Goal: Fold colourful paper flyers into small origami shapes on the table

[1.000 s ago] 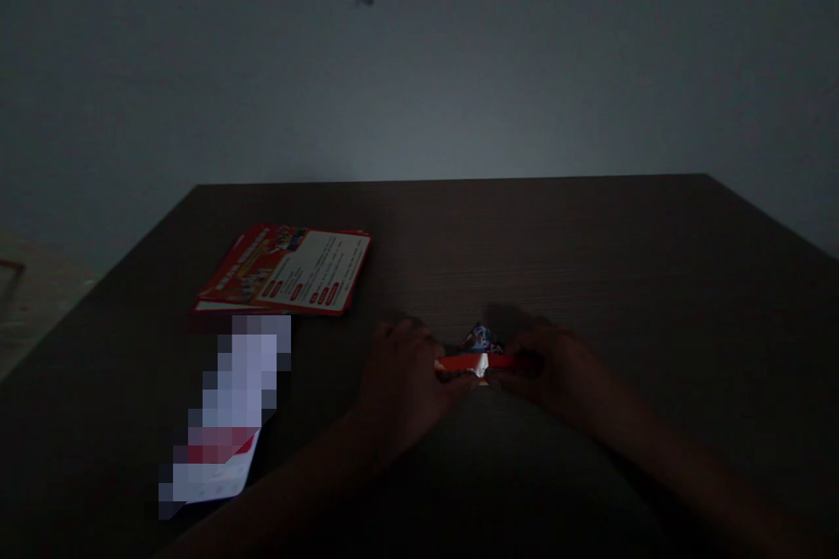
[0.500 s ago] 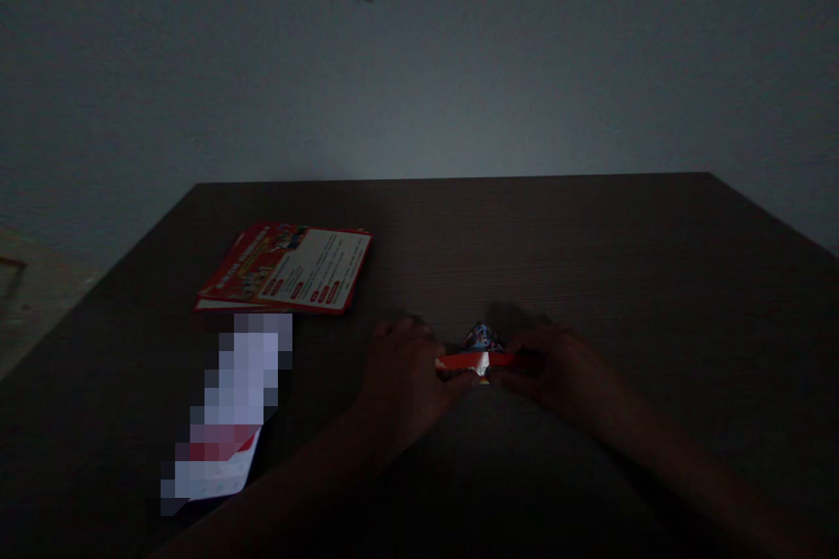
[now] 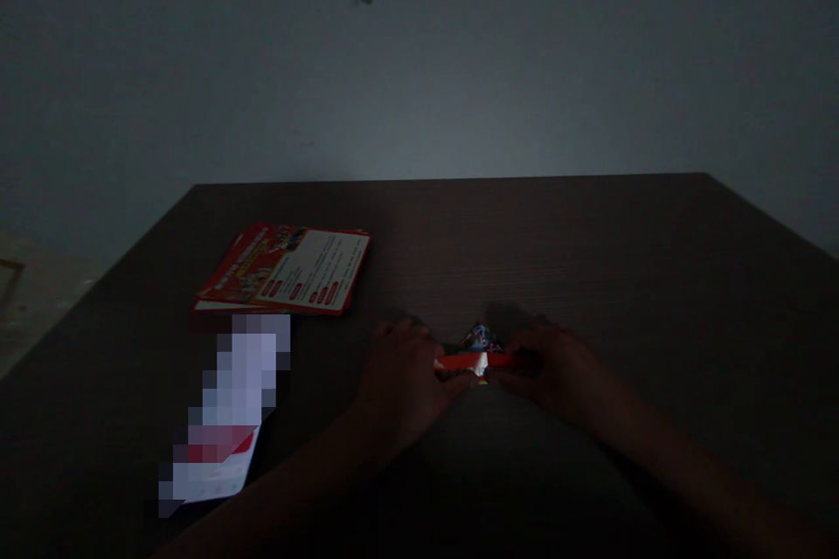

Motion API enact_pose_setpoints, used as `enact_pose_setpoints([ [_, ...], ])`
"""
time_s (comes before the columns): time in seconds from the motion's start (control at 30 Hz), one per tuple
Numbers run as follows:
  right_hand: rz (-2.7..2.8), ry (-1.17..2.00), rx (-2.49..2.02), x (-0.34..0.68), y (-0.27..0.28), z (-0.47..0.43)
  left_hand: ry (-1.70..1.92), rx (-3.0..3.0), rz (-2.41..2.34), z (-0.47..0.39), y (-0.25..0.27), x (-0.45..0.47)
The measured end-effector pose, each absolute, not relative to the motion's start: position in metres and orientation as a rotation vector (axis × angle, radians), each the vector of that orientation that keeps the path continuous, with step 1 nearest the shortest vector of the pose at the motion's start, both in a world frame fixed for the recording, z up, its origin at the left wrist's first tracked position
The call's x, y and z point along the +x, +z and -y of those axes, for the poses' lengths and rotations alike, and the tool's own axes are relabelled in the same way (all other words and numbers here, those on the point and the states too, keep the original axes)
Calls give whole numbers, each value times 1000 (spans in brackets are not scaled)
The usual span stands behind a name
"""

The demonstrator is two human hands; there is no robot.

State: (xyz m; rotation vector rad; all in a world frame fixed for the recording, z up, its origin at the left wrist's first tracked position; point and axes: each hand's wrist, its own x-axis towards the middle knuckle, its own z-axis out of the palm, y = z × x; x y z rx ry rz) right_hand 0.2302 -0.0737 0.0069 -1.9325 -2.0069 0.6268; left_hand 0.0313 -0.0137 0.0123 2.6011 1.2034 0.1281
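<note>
Both hands grip a small folded red paper (image 3: 459, 362) low over the dark table, just right of the middle. Its centre catches a pale glint, and a patterned, multicoloured pointed part (image 3: 481, 338) rises behind the red strip. My left hand (image 3: 405, 371) pinches the left end, thumb at the near side. At the right end, my right hand (image 3: 551, 360) has thumb and fingers closed on the paper. The fingers cover both ends, and dim light hides the finer folds.
A stack of red-and-white printed leaflets (image 3: 288, 271) lies on the table (image 3: 524, 236) at left. Nearer, beside my left forearm, is a lit, mostly pixelated phone-like screen (image 3: 226, 476). A pale wall (image 3: 498, 61) stands behind the table.
Hands and folded paper hold nearly the same pose. The whole view has shifted very slightly.
</note>
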Motion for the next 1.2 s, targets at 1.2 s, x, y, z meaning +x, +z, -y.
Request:
enact_pose_setpoints([
  [1.2, 2009, 589, -1946, 230, 5, 74, 87, 2593, -1207, 13, 11, 32],
])
